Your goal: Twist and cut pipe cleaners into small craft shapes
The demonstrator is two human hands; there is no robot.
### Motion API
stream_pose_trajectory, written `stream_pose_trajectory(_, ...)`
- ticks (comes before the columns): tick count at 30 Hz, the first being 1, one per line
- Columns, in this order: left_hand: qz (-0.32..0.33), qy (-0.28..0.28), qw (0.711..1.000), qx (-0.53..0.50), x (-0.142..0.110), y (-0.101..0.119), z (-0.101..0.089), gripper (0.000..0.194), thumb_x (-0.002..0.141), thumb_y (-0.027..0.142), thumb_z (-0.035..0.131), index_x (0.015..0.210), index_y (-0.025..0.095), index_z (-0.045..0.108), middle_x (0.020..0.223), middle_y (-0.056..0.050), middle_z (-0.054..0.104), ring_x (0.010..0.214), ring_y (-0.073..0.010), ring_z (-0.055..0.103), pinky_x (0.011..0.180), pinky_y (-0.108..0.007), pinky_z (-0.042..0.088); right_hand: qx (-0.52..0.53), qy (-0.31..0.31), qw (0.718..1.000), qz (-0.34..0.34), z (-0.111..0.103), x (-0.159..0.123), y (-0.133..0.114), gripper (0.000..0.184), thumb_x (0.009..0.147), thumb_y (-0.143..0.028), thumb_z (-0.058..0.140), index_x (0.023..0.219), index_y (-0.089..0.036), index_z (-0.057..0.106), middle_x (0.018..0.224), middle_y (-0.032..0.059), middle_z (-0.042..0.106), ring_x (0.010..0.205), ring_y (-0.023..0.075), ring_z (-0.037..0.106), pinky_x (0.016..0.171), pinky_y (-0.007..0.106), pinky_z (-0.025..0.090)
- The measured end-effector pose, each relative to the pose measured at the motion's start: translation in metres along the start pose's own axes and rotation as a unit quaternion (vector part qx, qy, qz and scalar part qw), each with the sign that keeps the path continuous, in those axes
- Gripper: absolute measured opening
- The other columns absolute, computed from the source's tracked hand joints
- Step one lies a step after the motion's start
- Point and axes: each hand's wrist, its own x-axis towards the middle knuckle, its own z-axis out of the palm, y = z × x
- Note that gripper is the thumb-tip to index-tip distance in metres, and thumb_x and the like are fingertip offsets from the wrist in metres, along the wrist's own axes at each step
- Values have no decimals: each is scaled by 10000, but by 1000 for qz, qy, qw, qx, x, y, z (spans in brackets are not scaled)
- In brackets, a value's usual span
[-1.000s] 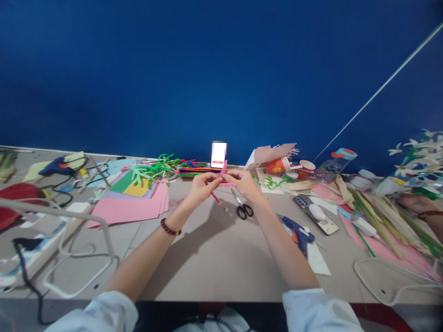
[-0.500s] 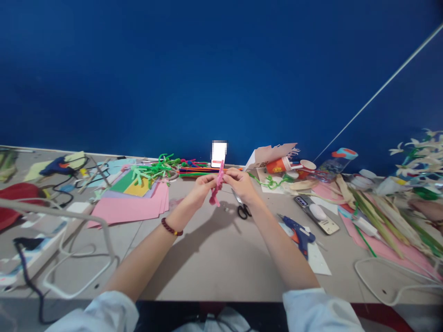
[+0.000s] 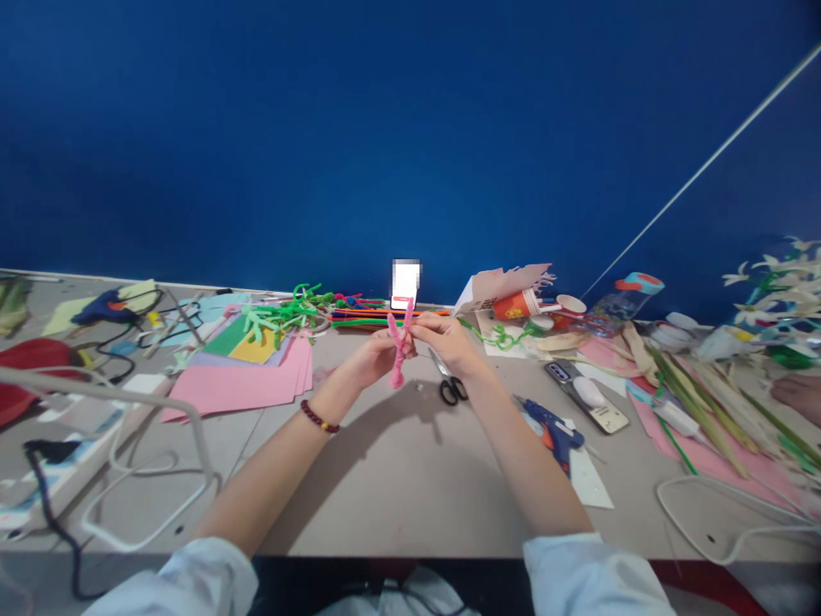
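Note:
Between my hands, above the middle of the table, is a pink pipe-cleaner piece (image 3: 398,349) with two prongs up and a rounded lower end. My left hand (image 3: 370,359) is closed on it from the left, its fingers partly behind the piece. From the right, the fingertips of my right hand (image 3: 449,340) pinch it near the right prong. Just below my right hand, a pair of scissors (image 3: 453,391) with black handles lies on the table (image 3: 410,496). A phone (image 3: 405,285) with a bright screen stands upright behind the piece.
Coloured paper sheets (image 3: 237,389) and green pipe cleaners (image 3: 282,316) lie left. To the right are a blue glue gun (image 3: 557,430), a phone (image 3: 587,398), a paper cup (image 3: 516,305) and long stalks (image 3: 699,411). A power strip (image 3: 83,453) and cables occupy the far left.
The pink piece has turned between my fingers, so both of its prongs now show as a V. My hands have stayed nearly in place.

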Motion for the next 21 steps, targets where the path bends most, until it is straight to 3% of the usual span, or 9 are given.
stream_pose_trajectory(4, 51, 32, 997, 56, 3, 0, -5, 150, 642, 239, 581, 695, 131, 670, 731, -73, 636, 711, -181, 581, 677, -305, 453, 7, 91, 995, 40, 3, 3, 6, 182, 676, -369, 698, 620, -195, 706, 682, 24, 595, 632, 150, 559, 607, 308, 489)
stream_pose_trajectory(8, 113, 80, 974, 179, 5, -4, -3, 215, 638, 214, 642, 844, 159, 672, 852, -50, 670, 794, -173, 601, 684, -265, 469, -29, 161, 986, 34, 0, 4, 13, 135, 686, -324, 676, 724, -210, 739, 769, 28, 632, 730, 169, 595, 700, 319, 498)
stream_pose_trajectory(13, 171, 192, 924, 282, 4, -9, 4, 205, 687, 333, 706, 774, 150, 677, 751, -35, 666, 720, -147, 600, 673, -246, 477, -88, 165, 982, 14, -1, 3, 16, 134, 732, -289, 633, 759, -215, 741, 779, 29, 665, 784, 182, 609, 772, 327, 478)
stream_pose_trajectory(17, 139, 205, 931, 267, 1, -6, 8, 256, 696, 396, 703, 745, 147, 672, 653, -17, 635, 604, -127, 578, 571, -232, 466, -85, 150, 985, 17, 1, 3, 14, 124, 728, -280, 635, 739, -208, 735, 801, 32, 676, 801, 183, 616, 783, 325, 483)
stream_pose_trajectory(21, 116, 190, 948, 228, -1, 1, 9, 301, 636, 422, 748, 723, 142, 678, 649, -23, 646, 607, -131, 580, 578, -241, 481, -67, 138, 988, 22, 2, 4, 13, 117, 718, -285, 645, 731, -209, 732, 800, 36, 669, 778, 179, 617, 744, 320, 503)
